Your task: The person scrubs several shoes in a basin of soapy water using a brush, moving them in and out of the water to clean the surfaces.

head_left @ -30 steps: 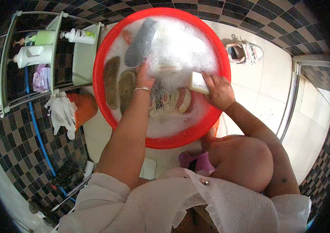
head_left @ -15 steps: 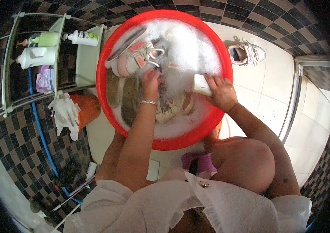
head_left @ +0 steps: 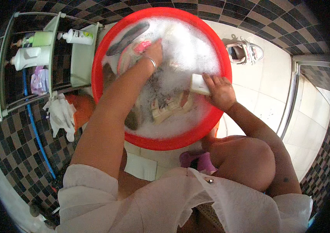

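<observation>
A red round basin [head_left: 161,144] holds foamy water with shoes in it. My left hand [head_left: 154,53] is at the far left of the basin, closed over the lace area of a pink-and-white sneaker [head_left: 125,58]; its fingers are partly hidden. Behind that sneaker floats a long grey sole-shaped piece [head_left: 128,39]. Over the right side of the water, my right hand [head_left: 221,92] grips a white rectangular block [head_left: 200,84] with pale yellow sides, whose exact kind is unclear. A cream sneaker [head_left: 169,108] lies half sunk nearer to me. Brownish sole-shaped pieces [head_left: 133,117] show through the suds.
Another sneaker [head_left: 244,53] sits on the pale tiled floor right of the basin. On the left stand a shelf rack [head_left: 56,54] with bottles and an orange bin [head_left: 82,108] with a white bag. A door track [head_left: 291,97] runs along the right.
My left hand has moved away from me, from beside the pink-and-white sneaker to over its laces. The grey piece has shifted and shows more. My right hand keeps its grip on the block.
</observation>
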The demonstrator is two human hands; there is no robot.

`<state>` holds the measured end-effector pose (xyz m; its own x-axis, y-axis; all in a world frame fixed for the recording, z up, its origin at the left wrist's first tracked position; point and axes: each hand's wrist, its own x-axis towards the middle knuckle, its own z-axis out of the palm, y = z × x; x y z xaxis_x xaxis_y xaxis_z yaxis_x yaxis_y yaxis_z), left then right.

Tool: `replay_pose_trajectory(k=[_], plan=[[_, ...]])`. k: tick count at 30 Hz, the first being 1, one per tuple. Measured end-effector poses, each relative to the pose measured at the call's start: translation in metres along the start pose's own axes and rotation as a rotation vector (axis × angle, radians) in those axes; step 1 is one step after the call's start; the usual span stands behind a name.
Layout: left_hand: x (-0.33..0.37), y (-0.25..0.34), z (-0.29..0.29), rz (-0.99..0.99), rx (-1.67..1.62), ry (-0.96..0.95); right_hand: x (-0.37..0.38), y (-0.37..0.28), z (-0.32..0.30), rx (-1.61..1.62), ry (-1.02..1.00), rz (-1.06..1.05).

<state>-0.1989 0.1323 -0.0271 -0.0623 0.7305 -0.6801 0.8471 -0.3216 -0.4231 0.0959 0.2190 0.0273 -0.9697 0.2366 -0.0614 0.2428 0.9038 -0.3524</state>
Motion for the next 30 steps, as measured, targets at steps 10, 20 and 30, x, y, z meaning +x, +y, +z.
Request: replay_pose_trajectory(k=[10, 20, 30], plan=[[0.001, -0.003, 0.021, -0.365, -0.326, -0.158, 0.001, 0.003, 0.001, 0.054, 0.077, -0.015], [-0.091, -0.083, -0.066, -0.307, -0.47, 0.11, -0.004, 0.007, 0.001, 0.026, 0.116, -0.015], [-0.103, -0.026, -0.018, -0.567, -2.863, 0.244, -0.001, 0.002, -0.003, 0.038, 0.214, -0.044]])
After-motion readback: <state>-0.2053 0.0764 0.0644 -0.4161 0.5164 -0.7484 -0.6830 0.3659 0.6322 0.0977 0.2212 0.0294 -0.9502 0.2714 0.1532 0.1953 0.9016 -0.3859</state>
